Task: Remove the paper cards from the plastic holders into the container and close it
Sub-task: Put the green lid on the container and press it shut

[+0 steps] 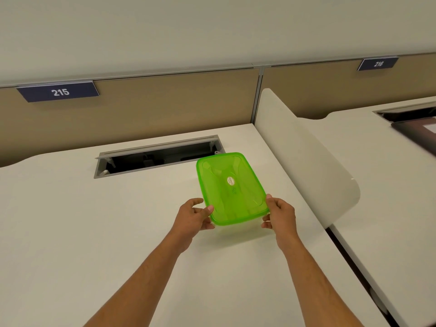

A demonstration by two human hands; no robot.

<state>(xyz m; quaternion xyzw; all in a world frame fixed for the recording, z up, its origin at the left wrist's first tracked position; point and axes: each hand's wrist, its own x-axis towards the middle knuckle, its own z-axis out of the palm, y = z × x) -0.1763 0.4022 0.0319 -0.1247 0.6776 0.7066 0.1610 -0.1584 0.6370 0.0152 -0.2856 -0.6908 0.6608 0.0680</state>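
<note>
A translucent green plastic container (232, 188) with its lid on sits on the white desk (94, 220), right of centre. My left hand (194, 217) grips its near left corner, thumb on the lid. My right hand (279, 214) grips its near right corner. A small oval sticker is on the lid. On the partition hangs a plastic holder with the dark card "215" (59, 91) at the far left, and another with the card "216" (378, 63) at the far right. What is inside the container cannot be made out.
An open cable trough (155, 159) with a grey flap is cut into the desk just behind the container. A white curved divider (306, 161) stands to the right, with a second desk (377, 185) beyond it. A tan partition (165, 102) closes the back.
</note>
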